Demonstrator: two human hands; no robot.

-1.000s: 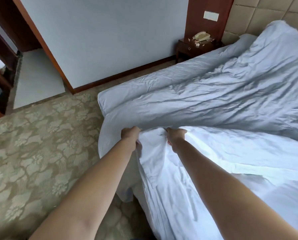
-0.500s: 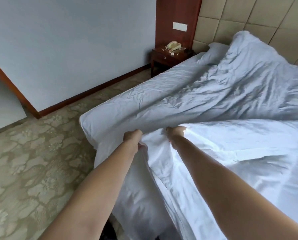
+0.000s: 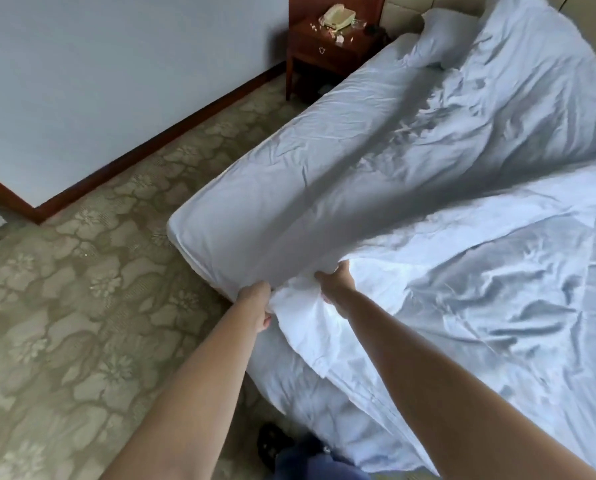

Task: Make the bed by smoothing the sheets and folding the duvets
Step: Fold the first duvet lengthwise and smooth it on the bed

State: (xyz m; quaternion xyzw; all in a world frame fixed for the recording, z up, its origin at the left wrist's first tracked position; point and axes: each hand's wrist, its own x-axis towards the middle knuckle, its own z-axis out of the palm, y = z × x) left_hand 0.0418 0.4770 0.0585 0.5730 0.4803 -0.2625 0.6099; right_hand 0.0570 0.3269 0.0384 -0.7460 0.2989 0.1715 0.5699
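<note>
Both hands, left (image 3: 255, 299) and right (image 3: 334, 282), pinch bunched cloth at the near corner of the soft, rumpled white duvet (image 3: 463, 289) sprawled across the bed; light and limp, it seems best gripped along its hem.

My duvet (image 3: 445, 188) is matt, creased white cloth; the nightstand (image 3: 324, 53) glossy dark wood; the carpet (image 3: 64, 323) rough, patterned.

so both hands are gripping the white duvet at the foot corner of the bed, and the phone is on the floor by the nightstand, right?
Not quite. The phone sits on top of the nightstand, not on the floor, as the head view shows. The rest stands: the left hand and right hand both grip the white duvet at the foot corner of the bed.
</note>
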